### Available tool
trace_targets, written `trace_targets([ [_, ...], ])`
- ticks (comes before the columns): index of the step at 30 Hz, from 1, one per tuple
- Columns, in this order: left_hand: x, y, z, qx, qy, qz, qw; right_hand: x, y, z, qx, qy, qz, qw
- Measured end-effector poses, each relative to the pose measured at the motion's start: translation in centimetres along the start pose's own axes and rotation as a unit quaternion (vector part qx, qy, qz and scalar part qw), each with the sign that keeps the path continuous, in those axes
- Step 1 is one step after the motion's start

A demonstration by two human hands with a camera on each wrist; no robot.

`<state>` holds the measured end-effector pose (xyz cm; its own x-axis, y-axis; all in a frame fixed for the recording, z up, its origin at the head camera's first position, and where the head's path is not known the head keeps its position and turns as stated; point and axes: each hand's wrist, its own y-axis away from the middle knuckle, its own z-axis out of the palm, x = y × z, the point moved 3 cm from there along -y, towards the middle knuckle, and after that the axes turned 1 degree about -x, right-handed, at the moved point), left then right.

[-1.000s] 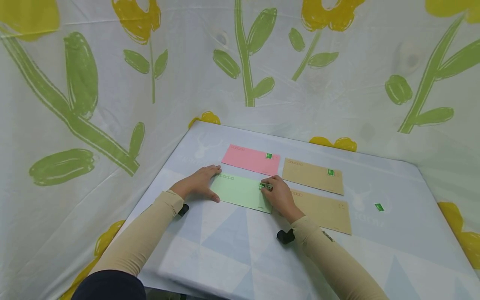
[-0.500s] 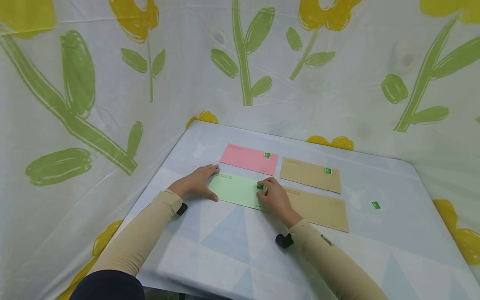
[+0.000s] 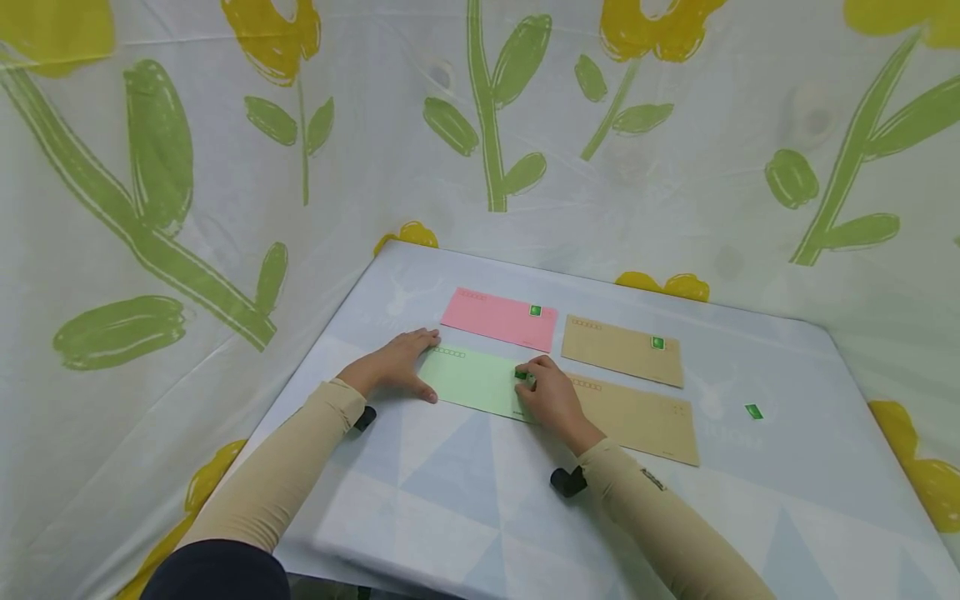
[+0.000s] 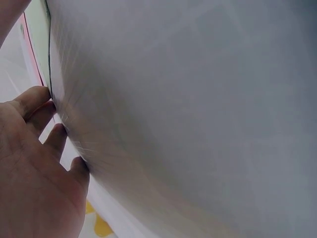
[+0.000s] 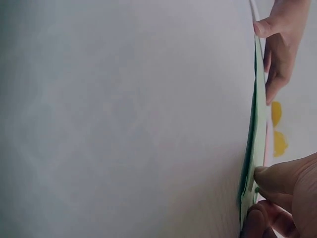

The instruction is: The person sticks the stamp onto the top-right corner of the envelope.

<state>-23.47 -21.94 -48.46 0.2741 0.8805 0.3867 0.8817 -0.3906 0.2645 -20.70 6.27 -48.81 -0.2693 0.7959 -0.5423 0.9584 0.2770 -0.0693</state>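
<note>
A pale green envelope [image 3: 468, 382] lies on the table under both hands. My left hand [image 3: 393, 364] rests at its left end with the thumb and fingers spread; fingertips [image 4: 35, 96] touch its edge in the left wrist view. My right hand [image 3: 555, 400] is over its right end, pinching a small green postage stamp [image 3: 521, 375] between thumb and fingers, against the envelope's upper right corner. The fingers hide part of the stamp. In the right wrist view the green envelope [image 5: 258, 136] is seen edge-on, with right fingers [image 5: 277, 178] touching it.
Behind lies a pink envelope [image 3: 487, 318] with a stamp on it. A brown envelope [image 3: 615, 354] to its right also bears a stamp. Nearer, another brown envelope [image 3: 637, 421] has no visible stamp and is partly covered by my right hand. A loose stamp [image 3: 753, 412] lies farther right.
The right hand's fingers have shifted slightly, and the stamp, tilted between them a second ago, now sits lower against the green envelope. My left hand stays in place.
</note>
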Motion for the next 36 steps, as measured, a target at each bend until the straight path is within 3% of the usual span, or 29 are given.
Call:
trace_targets([
  [36, 0.03, 0.07, -0.02, 0.007, 0.004, 0.005, 1.0, 0.11, -0.23, 0.12, -0.013, -0.002, 0.013, 0.9998],
])
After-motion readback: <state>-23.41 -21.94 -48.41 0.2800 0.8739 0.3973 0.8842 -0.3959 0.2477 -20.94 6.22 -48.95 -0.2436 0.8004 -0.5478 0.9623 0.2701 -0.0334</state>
